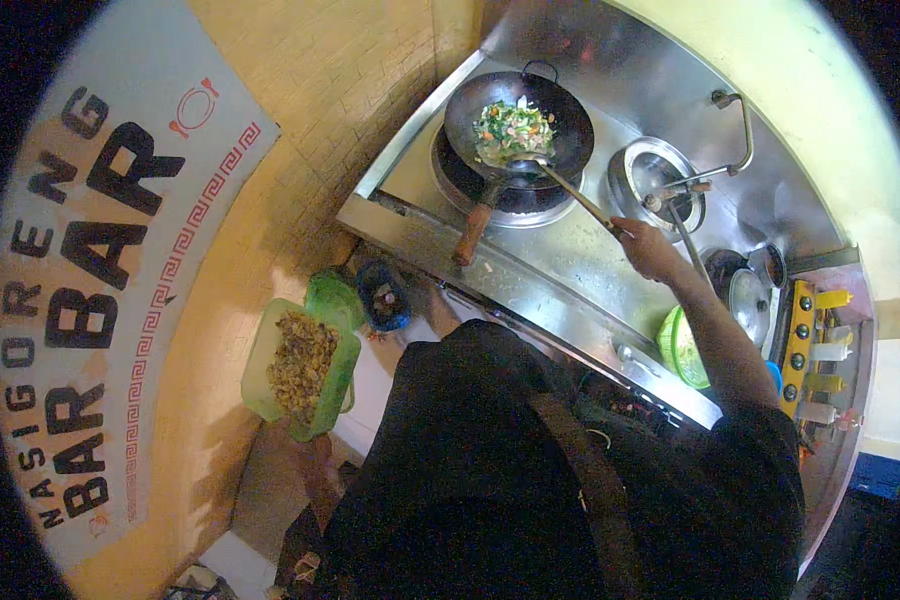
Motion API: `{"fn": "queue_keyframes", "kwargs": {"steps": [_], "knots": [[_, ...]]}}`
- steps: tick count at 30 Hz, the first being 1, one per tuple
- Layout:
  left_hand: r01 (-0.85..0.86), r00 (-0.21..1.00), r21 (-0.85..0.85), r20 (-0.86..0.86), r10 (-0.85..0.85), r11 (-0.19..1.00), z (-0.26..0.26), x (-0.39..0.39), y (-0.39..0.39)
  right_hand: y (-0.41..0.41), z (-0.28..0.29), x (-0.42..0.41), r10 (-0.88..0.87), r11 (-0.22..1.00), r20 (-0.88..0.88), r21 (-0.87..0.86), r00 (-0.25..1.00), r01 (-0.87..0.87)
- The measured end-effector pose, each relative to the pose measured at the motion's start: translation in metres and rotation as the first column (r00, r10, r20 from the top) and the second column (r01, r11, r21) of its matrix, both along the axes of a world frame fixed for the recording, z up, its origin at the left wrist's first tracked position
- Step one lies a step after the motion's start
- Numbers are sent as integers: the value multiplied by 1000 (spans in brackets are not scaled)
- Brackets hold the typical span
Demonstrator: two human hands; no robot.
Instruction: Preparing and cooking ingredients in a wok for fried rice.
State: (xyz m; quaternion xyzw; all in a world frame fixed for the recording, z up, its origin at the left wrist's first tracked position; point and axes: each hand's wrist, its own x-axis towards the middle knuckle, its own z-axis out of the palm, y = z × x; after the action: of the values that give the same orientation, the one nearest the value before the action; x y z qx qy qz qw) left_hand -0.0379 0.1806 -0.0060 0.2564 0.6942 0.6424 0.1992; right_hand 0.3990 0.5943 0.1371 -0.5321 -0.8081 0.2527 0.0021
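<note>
My right hand [651,249] grips the long handle of a wok spatula [581,196]. The spatula's head rests inside a dark wok [574,124], against a heap of chopped vegetables and other pieces [516,129]. The wok sits tilted on a round burner ring, and its wooden handle [474,232] points towards me. Down to my left, my left hand [311,448] holds the near end of a light green plastic container [255,375]. Brown crumbly food [300,367] fills much of the container. The fingers of that hand are partly hidden beneath it.
Right of the wok are a second burner ring [616,184] and a swing-arm tap [746,135]. Farther right stand a green basket [671,337], a lidded pot [750,296] and several squeeze bottles [831,352]. A blue container [381,274] stands low left, near a tiled wall [330,112].
</note>
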Motion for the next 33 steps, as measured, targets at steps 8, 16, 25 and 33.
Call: {"fn": "queue_keyframes", "kwargs": {"steps": [8, 16, 25, 33], "knots": [[-16, 1000, -28, 24, 17, 999, -4, 7, 19, 67, -75, 32, -1, 919, 41, 393, 999, -15], [-52, 997, -72, 45, 56, 996, -12, 18, 24, 53, -46, -30, -467, 882, -175, -165, 867, 441], [-400, 737, 442, 676, -5, 803, 85, 90, 76, 93, -124, -38, -509, 860, -463, -314, 726, 403], [-627, 620, 240, 730, 288, 741, 70, 99, -33, 47, -104, -105, 1, 959, -323, 269, 946, 91]]}}
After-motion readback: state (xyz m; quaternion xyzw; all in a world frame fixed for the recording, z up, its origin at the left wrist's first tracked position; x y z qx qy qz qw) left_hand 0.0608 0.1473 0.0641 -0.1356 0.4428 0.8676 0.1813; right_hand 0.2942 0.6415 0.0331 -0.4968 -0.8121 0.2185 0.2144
